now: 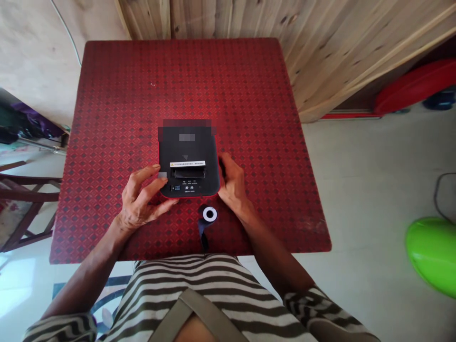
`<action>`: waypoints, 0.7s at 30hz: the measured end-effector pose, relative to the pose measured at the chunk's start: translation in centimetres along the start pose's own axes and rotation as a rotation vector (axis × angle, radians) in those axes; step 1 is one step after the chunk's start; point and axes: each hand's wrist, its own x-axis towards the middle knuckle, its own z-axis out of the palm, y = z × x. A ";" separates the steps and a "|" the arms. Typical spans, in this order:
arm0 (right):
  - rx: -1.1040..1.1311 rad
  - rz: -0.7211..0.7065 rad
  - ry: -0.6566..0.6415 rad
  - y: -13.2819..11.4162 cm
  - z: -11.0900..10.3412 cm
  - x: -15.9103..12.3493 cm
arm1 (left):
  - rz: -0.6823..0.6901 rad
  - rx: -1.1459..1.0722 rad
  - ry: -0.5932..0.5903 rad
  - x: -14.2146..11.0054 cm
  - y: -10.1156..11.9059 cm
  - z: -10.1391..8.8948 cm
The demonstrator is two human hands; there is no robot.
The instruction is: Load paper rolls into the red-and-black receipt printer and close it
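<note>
A black receipt printer with a red lower edge lies on the red patterned table. A white label strip runs above the slot in its top, and small buttons and markings sit near its front. My left hand grips the left side, two fingers at the edge and the thumb by the front corner. Wrapped against the right side is my right hand, its fingertips partly hidden by the printer. Close to the front edge of the printer stands a small paper roll, white at its end, with a dark loose tail reaching toward me.
Wooden panels rise behind the table. A wooden chair is at the left, and a bright green rounded object stands on the tiled floor at right. A red round object lies beyond the panels.
</note>
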 end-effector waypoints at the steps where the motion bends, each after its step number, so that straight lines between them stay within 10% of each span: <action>1: 0.000 -0.010 0.001 0.1 0.3 -0.1 | -0.001 0.006 0.004 -0.1 0.0 0.1; 21: -0.123 -0.042 0.020 0.5 0.9 -0.4 | -0.053 -0.008 0.016 -0.1 0.4 0.1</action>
